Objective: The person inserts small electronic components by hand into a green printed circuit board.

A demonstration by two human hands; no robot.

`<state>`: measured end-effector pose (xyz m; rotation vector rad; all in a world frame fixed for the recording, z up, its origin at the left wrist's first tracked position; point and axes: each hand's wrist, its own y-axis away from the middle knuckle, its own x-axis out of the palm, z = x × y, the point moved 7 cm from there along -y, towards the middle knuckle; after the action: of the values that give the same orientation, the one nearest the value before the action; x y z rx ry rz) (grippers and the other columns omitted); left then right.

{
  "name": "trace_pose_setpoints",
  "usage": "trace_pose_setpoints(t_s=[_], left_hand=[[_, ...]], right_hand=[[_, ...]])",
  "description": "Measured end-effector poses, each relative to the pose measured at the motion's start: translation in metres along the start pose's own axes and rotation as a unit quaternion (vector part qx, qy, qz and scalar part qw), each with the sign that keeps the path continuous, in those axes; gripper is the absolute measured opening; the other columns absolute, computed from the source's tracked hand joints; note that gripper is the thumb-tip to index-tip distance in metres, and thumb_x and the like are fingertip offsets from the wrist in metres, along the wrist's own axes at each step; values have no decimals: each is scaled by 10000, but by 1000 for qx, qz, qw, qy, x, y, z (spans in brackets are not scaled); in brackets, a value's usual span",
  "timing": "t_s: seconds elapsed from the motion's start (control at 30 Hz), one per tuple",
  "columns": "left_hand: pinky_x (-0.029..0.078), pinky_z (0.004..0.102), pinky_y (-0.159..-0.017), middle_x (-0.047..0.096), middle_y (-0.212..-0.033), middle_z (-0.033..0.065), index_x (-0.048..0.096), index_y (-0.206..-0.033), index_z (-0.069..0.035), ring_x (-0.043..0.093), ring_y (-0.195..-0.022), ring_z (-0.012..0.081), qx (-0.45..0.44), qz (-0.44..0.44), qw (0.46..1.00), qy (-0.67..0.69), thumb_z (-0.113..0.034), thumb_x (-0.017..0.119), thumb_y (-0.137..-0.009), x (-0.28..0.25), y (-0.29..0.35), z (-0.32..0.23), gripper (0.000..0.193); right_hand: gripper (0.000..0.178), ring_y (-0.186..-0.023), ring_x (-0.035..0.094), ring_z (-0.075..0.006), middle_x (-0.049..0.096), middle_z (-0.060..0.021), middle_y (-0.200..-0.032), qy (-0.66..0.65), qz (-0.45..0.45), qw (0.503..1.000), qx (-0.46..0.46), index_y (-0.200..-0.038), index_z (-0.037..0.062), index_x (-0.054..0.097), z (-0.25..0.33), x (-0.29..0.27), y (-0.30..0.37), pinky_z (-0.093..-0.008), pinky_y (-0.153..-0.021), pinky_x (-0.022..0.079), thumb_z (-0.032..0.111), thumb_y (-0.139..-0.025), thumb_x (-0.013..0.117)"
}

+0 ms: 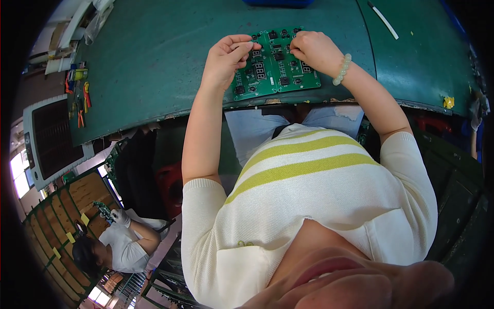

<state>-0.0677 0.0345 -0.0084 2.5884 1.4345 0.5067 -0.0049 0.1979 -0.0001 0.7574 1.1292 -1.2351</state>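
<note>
A green circuit board panel (272,66) lies flat on the green-topped table (170,56), close to its near edge. Black square parts, small round parts and digit displays (260,70) are mounted on it. Over the board's left side, my left hand (226,57) has thumb and forefinger pinched together; anything between them is too small to make out. My right hand (318,51), with a pale bead bracelet (342,69) at the wrist, bends its fingers down onto the board's upper right part. Those fingertips are closed, and what they grip, if anything, is hidden.
A white pen (383,20) lies far right, beyond a seam. Hand tools with red and yellow handles (86,97) rest at the left edge. A blue container (278,2) stands at the far edge. Lower left, a gloved co-worker (123,244) holds another circuit board (104,211).
</note>
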Motion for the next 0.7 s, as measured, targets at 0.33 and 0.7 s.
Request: trace_pose_setpoints(t_s=[0.33, 0.7], left_hand=[[411, 216, -568, 592, -697, -1, 644, -810, 4, 497, -608, 57, 122, -50, 960, -247, -103, 679, -748, 0, -4, 5, 128], [487, 365, -657, 645, -765, 84, 698, -767, -94, 611, -731, 260, 156, -17, 787, -597, -182, 696, -668, 29, -5, -4, 133]], right_hand=[[162, -486, 362, -72, 440, 38, -601, -452, -74, 852, 253, -804, 49, 615, -47, 3, 9, -212, -408, 284, 207, -826, 589], [297, -620, 352, -66, 434, -35, -801, -820, -62, 475, 314, -1180, -64, 448, -86, 33, 52, -169, -454, 295, 73, -920, 409]])
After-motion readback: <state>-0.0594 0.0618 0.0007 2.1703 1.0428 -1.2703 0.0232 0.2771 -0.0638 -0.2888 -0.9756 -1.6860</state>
